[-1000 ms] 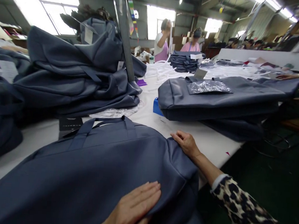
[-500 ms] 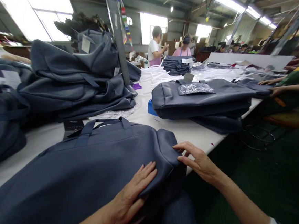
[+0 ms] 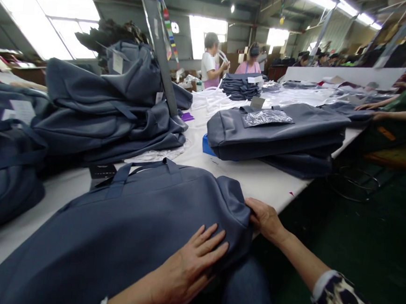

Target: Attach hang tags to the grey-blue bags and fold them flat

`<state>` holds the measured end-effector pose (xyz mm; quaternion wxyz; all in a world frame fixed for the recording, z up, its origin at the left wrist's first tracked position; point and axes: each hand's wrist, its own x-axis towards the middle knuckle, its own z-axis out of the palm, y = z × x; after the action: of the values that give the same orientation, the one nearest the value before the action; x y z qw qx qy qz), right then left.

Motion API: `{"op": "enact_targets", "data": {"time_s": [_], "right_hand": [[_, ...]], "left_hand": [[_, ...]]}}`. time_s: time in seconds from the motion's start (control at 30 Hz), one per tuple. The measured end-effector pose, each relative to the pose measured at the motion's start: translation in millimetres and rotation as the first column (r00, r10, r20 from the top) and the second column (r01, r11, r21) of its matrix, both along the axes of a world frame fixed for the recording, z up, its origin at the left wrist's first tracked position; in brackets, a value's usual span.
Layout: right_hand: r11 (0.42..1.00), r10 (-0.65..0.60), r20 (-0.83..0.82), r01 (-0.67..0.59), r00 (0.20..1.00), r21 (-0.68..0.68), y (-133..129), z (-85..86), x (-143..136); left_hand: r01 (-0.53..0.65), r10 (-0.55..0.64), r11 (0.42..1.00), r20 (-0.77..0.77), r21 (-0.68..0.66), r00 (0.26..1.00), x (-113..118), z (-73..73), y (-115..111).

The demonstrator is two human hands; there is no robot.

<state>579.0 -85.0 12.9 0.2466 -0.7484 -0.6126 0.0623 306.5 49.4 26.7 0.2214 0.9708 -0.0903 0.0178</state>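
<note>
A dark blue duffel bag [image 3: 142,213] lies on the white table in front of me, its carry handles at the upper edge. My left hand [image 3: 194,261] rests flat on the bag's near side, fingers outstretched. At the bag's right end, my right hand [image 3: 265,218] has its fingers curled around the end panel, with the fingertips partly hidden behind the fabric. A black card [image 3: 102,172] with small print sticks out behind the handles.
Blue bags [image 3: 89,124] are piled at the left beside a metal post [image 3: 166,60]. More bags [image 3: 274,134] lie ahead, a plastic packet [image 3: 268,118] on top. The white table's [image 3: 257,175] edge runs along my right. Co-workers stand farther back and at right.
My right hand has moved from touching the bag's end with extended fingers to curling around it. My left hand has slid slightly right and its fingers have spread.
</note>
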Motion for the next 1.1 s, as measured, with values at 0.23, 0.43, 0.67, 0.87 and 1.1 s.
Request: {"op": "enact_targets", "data": {"time_s": [0.23, 0.43, 0.67, 0.87, 1.1], "right_hand": [[0.979, 0.063, 0.292, -0.117, 0.954, 0.169, -21.8, 48.8, -40.5], [0.971, 0.202, 0.423, -0.238, 0.883, 0.033, -50.6, 24.2, -76.3], [0.983, 0.042, 0.376, -0.105, 0.926, 0.148, -70.9, -28.8, -80.3], [0.974, 0.047, 0.152, -0.080, 0.987, 0.214, -72.4, -9.4, -84.9], [0.918, -0.095, -0.117, 0.132, 0.989, 0.375, -85.5, 18.1, -76.9]], "left_hand": [[-0.001, 0.002, 0.996, -0.009, 0.087, 1.000, 0.1, 0.7, -4.7], [0.032, -0.033, 0.995, 0.014, 0.098, 0.999, -6.6, -1.0, -10.0], [-0.234, 0.180, 0.915, 0.186, 0.328, 0.966, -38.6, -20.5, -21.2], [-0.349, 0.243, 0.788, 0.265, 0.506, 0.933, -30.1, -25.6, -37.0], [-0.422, 0.316, 0.756, 0.285, 0.500, 0.905, -24.7, 22.5, -20.2]]}}
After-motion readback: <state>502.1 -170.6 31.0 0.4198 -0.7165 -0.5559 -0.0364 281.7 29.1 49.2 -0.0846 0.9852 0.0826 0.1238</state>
